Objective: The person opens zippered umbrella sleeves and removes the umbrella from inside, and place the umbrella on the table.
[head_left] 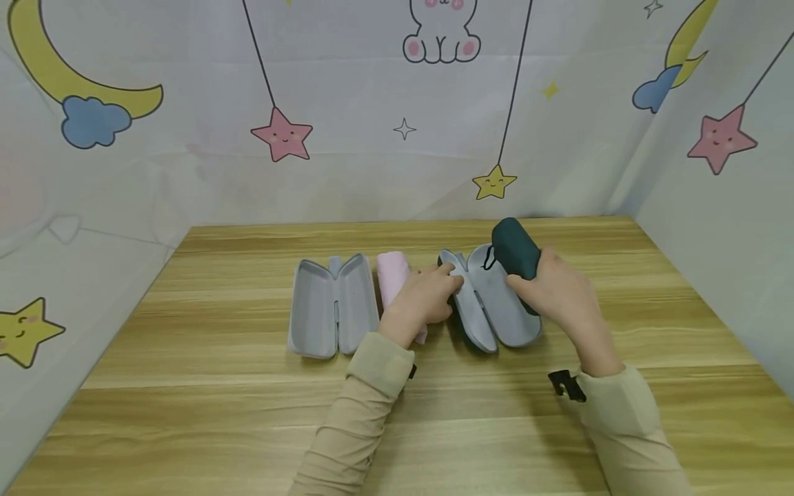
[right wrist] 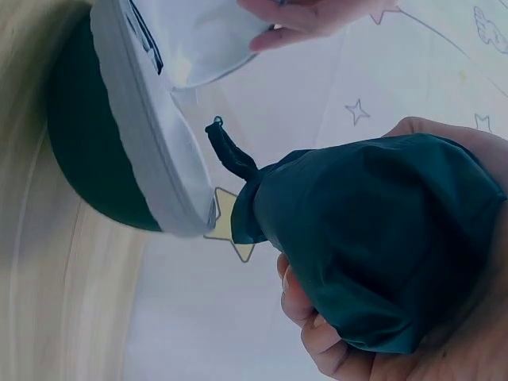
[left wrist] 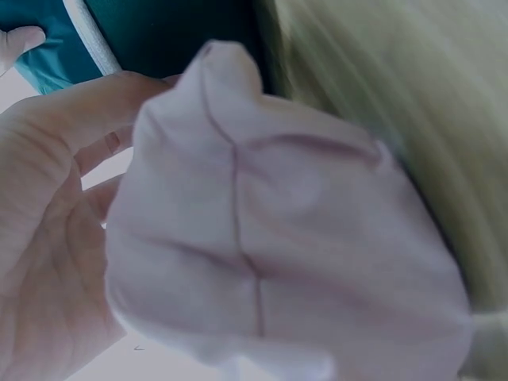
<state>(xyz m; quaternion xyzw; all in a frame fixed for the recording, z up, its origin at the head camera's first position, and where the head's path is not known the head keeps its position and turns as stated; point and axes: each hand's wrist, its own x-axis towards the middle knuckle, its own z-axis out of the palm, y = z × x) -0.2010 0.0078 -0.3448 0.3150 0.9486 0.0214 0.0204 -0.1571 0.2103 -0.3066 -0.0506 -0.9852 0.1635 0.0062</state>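
Note:
A dark green folded umbrella [head_left: 516,246] with a thin wrist loop is gripped in my right hand [head_left: 561,286], tilted over the right half of an open hard case. That case [head_left: 507,313] is pale grey inside and dark green outside [right wrist: 99,135]. My left hand [head_left: 424,300] holds the rim of its left half, fingers reaching over the inner side. Beneath the left wrist lies a pink folded umbrella [head_left: 392,272]; its gathered end [left wrist: 278,214] fills much of the left wrist view. The right wrist view shows the green umbrella [right wrist: 373,230] close, its loop pointing at the case.
A second open hard case [head_left: 313,310], grey inside, stands left of the pink umbrella. Everything rests on a wood-grain table [head_left: 205,386]. Behind it hangs a white cloth backdrop [head_left: 347,83] printed with stars and moons.

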